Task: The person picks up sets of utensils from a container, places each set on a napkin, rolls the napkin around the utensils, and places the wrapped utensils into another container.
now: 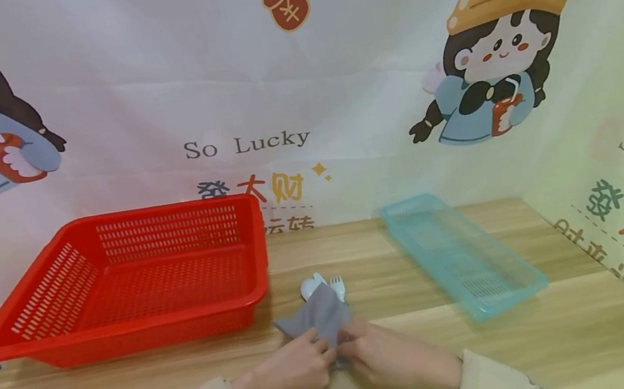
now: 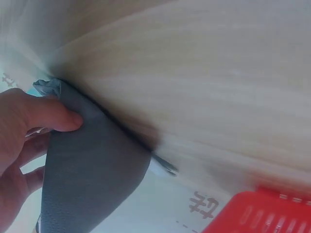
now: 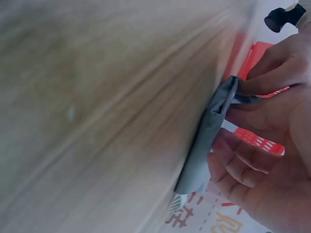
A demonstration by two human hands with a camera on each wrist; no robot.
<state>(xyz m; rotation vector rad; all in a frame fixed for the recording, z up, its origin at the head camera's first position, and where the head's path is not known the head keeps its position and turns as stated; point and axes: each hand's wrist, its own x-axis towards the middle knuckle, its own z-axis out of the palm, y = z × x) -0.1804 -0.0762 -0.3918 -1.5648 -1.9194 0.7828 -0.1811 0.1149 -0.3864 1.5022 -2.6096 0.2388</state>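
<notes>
A grey cloth napkin (image 1: 319, 311) lies on the wooden table, folded over some white cutlery. From its far end stick out a spoon's bowl (image 1: 307, 289) and a fork's tines (image 1: 337, 286), with another pale tip between them; the handles are hidden under the cloth. My left hand (image 1: 292, 370) pinches the near left part of the napkin, its thumb pressing on top in the left wrist view. On the other side, my right hand (image 1: 391, 356) pinches the bunched near edge, and in the right wrist view its other fingers (image 3: 233, 179) lie along the rolled side.
To the left stands a large red plastic basket (image 1: 144, 325), its near right corner close to the napkin. A shallow light-blue basket (image 1: 436, 256) sits at an angle on the right. A printed cloth backdrop (image 1: 332, 84) rises behind the table (image 1: 349, 242) and along its right side.
</notes>
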